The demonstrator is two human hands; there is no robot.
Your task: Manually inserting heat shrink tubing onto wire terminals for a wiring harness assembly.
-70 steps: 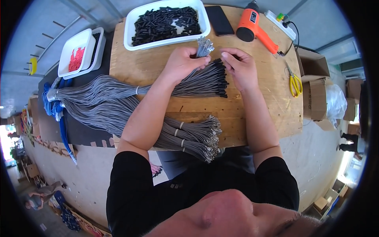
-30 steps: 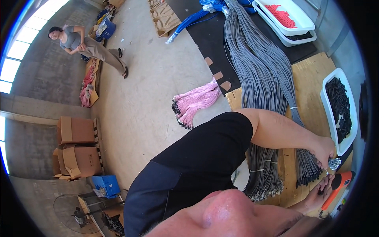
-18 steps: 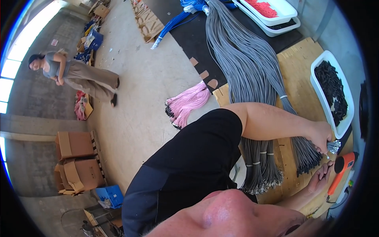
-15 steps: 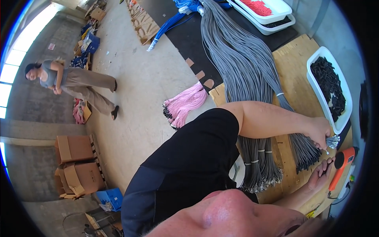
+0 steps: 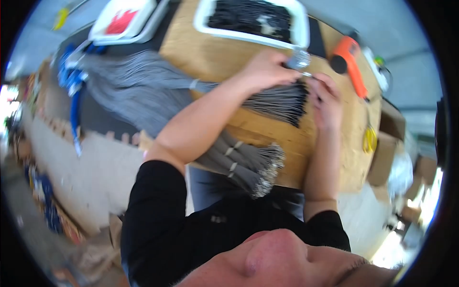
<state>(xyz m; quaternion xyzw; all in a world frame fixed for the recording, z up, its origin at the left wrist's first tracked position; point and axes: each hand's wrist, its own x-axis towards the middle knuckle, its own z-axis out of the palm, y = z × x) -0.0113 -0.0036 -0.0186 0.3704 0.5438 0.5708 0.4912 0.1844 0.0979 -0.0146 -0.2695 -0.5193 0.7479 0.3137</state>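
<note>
My left hand is closed around a small bunch of silver metal pieces near the white tray of black parts. My right hand pinches a thin piece right beside that bunch, its fingers over the ends of a grey cable bundle lying across the wooden table. A second grey cable bundle with banded, metal-tipped ends lies at the table's near edge, under my left forearm.
An orange hand tool lies at the right of the table, yellow-handled scissors nearer the edge. A white tray with red pieces sits far left. Long grey cables and blue cords trail left off the table. Cardboard boxes stand right.
The view has swung back from the floor on my left to the table. My left hand stays on the metal pieces and my right hand is again beside it.
</note>
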